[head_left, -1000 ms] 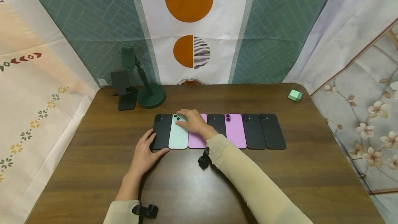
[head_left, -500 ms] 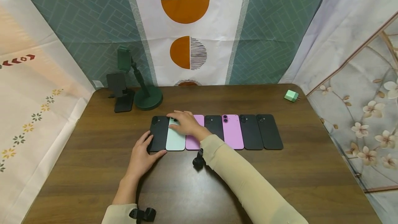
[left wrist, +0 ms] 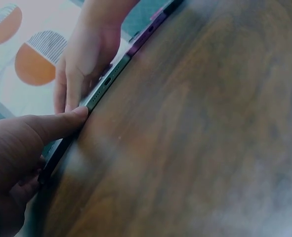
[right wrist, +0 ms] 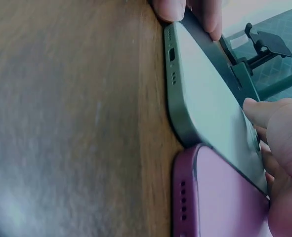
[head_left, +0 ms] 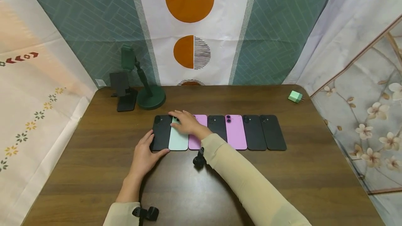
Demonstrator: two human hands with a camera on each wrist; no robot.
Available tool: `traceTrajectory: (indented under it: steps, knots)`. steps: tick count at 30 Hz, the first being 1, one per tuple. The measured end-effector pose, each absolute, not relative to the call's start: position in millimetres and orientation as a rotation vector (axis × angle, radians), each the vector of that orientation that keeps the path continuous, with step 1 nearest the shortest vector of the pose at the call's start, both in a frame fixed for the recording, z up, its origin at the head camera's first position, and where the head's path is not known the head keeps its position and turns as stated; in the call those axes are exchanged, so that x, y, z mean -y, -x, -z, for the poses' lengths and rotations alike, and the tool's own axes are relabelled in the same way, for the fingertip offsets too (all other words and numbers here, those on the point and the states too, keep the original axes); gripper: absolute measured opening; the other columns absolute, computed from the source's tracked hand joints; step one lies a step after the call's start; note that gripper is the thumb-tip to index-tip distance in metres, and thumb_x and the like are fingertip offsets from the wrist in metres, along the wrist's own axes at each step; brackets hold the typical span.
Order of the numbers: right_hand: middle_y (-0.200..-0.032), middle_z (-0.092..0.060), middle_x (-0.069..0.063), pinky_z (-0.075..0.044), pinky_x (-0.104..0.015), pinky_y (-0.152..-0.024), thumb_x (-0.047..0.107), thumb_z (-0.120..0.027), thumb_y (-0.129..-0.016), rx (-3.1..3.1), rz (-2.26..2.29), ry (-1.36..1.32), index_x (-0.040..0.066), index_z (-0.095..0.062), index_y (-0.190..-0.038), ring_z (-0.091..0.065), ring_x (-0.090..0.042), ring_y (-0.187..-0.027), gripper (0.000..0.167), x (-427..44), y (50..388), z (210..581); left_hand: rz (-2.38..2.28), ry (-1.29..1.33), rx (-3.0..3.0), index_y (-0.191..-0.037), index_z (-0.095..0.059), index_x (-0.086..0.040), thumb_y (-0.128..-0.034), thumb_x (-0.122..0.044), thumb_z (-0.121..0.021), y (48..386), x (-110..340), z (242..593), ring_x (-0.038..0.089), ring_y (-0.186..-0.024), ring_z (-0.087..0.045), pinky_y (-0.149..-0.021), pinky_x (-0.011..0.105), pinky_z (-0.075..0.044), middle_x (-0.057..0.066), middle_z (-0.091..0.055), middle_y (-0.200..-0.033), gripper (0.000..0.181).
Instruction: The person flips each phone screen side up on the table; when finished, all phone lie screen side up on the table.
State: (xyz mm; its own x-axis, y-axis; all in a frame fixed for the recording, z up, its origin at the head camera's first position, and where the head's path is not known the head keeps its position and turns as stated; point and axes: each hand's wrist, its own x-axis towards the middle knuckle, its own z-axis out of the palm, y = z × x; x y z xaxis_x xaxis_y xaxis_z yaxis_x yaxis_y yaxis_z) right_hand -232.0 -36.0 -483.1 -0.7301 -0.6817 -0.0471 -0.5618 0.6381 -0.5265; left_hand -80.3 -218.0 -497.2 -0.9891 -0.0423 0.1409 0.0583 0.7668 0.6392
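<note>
Several phones lie face down side by side, forming a row on the table. At its left end is a black phone (head_left: 161, 137), then a mint green phone (head_left: 178, 143) and a pink phone (head_left: 194, 143). My left hand (head_left: 144, 156) has its fingertips at the black phone's left edge. Its thumb touches the bottom edges where the black and mint phones meet, clear in the left wrist view. Over the mint phone's upper part lies my right hand (head_left: 190, 124), fingers at the top edge and thumb near the cameras, partly hiding it.
Farther right in the row are a black phone (head_left: 216, 125), a second pink phone (head_left: 236, 133) and two more black phones (head_left: 272, 133). A green stand (head_left: 150, 97) and a black stand (head_left: 126, 100) are at the back left. A green charger plug (head_left: 295, 96) lies back right.
The right hand has shifted slightly left over the mint phone, covering more of its camera area. The left hand stays at the black phone. The head view has moved slightly.
</note>
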Motion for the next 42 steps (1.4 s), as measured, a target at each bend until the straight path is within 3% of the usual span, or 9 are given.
traceTrajectory:
  steps: [2,9,24,35,42]
  knots:
    - [-0.153,-0.05,-0.004,-0.017,-0.037,-0.124,0.029,-0.059,-0.104,-2.618,0.773,0.982,0.016,-0.047,-0.152,-0.041,-0.021,-0.144,0.052,37.1,233.2,482.0,1.03,0.025,2.802,-0.14,-0.048,0.016,-0.0772,-0.033,-0.09,81.3,218.3,496.9,0.049,-0.138,-0.041,-0.11,0.061,-0.037,0.029,-0.041,-0.153,0.09]
    - [-0.142,-0.061,0.0,-0.037,-0.037,-0.114,0.021,-0.064,-0.101,-2.55,0.988,0.87,0.015,-0.055,-0.145,-0.05,-0.021,-0.136,0.045,38.1,235.3,480.4,1.009,0.061,2.813,-0.143,-0.045,0.015,-0.0795,-0.033,-0.088,80.4,219.0,496.4,0.05,-0.137,-0.041,-0.11,0.063,-0.036,0.03,-0.041,-0.152,0.091]
    - [-0.144,-0.059,-0.002,-0.042,-0.041,-0.111,0.01,-0.059,-0.103,-2.503,1.241,0.872,0.017,-0.059,-0.143,-0.052,-0.022,-0.135,0.04,42.5,232.4,482.9,0.933,0.13,2.889,-0.149,-0.038,0.013,-0.1003,-0.032,-0.065,74.6,218.8,496.8,0.046,-0.144,-0.033,-0.114,0.061,-0.031,0.03,-0.032,-0.158,0.071]
    - [-0.146,-0.053,-0.005,-0.039,-0.035,-0.113,0.012,-0.056,-0.105,-2.49,1.335,0.967,0.009,-0.057,-0.142,-0.049,-0.02,-0.136,0.038,54.4,230.3,485.3,0.785,0.207,2.833,-0.147,-0.043,0.009,-0.1065,-0.03,-0.053,68.9,213.1,495.9,0.048,-0.138,-0.042,-0.106,0.064,-0.04,0.034,-0.041,-0.15,0.057]
    - [-0.141,-0.051,-0.012,-0.042,-0.036,-0.111,0.013,-0.059,-0.104,-2.339,1.476,0.896,0.003,-0.051,-0.146,-0.053,-0.026,-0.132,0.044,54.6,231.0,480.7,0.892,0.265,2.727,-0.147,-0.042,0.011,-0.1088,-0.017,-0.047,65.4,214.7,500.6,0.046,-0.131,-0.051,-0.104,0.061,-0.044,0.031,-0.047,-0.147,0.048]
